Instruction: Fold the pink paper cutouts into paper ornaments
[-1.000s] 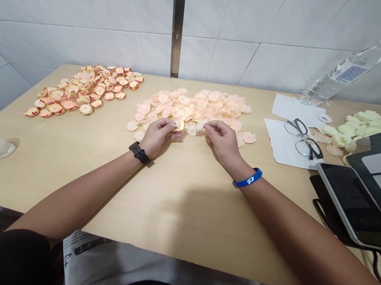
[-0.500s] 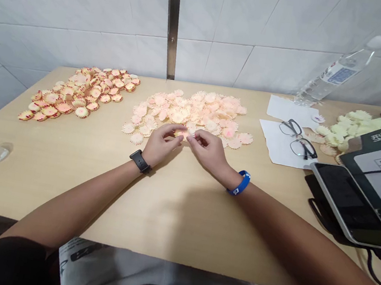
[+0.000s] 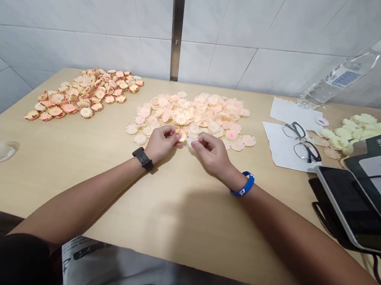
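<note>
Left hand [image 3: 161,143] pinches a yellow-red disc [image 3: 182,135] and right hand [image 3: 213,154], just opposite, a pale disc [image 3: 189,141], both best gripped lightly

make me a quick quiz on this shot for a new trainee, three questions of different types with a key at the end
1. Multiple choice: what is pinched in the fingertips of the left hand?
a) a phone
b) a scalloped piece
c) a bottle cap

2. True or false: the eyeglasses lie on top of the phone.

3. Fill the gap: the blue wristband is worn on the ____ arm.

Key
1. b
2. False: they lie on white paper.
3. right
</note>
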Action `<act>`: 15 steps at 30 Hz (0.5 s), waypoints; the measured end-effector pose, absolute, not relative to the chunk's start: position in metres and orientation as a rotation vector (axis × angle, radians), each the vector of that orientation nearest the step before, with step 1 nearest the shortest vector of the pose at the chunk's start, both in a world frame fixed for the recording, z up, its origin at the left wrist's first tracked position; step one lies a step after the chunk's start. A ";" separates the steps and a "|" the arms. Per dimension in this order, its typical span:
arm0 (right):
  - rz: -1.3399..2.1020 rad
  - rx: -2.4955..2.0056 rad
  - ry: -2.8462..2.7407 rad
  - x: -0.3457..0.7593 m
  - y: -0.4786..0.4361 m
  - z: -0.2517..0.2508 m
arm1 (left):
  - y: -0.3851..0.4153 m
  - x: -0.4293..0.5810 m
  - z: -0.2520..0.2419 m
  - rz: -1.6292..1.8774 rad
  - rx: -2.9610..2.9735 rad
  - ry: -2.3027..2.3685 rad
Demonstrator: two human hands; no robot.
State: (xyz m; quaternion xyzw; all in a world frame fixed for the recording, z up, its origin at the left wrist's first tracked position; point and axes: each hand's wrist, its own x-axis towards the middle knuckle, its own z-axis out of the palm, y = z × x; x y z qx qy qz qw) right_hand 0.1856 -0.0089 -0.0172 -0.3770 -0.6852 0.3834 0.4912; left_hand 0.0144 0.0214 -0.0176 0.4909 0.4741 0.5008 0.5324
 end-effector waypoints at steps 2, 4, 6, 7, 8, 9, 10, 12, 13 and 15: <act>0.961 -0.874 -1.654 0.186 -0.012 -0.016 | 0.023 0.013 -0.018 1.219 1.107 1.128; 1.028 -0.862 -1.621 0.186 -0.012 -0.017 | 0.024 0.012 -0.019 1.199 1.101 1.071; 1.117 -0.874 -1.556 0.186 -0.008 -0.022 | 0.024 0.010 -0.019 1.169 1.108 0.998; 1.163 -0.884 -1.515 0.187 -0.005 -0.024 | 0.024 0.009 -0.019 1.165 1.096 0.979; 1.203 -0.893 -1.470 0.187 -0.001 -0.027 | 0.024 0.009 -0.018 1.165 1.081 0.972; 1.235 -0.898 -1.432 0.188 0.002 -0.029 | 0.023 0.009 -0.018 1.163 1.068 0.974; 1.257 -0.901 -1.400 0.188 0.004 -0.031 | 0.023 0.009 -0.017 1.156 1.060 0.979; 1.276 -0.905 -1.360 0.188 0.007 -0.032 | 0.023 0.010 -0.016 1.144 1.052 0.983; 1.279 -0.905 -1.351 0.188 0.007 -0.032 | 0.022 0.010 -0.015 1.142 1.046 0.977; 1.290 -0.909 -1.346 0.188 0.007 -0.031 | 0.022 0.011 -0.013 1.142 1.032 0.958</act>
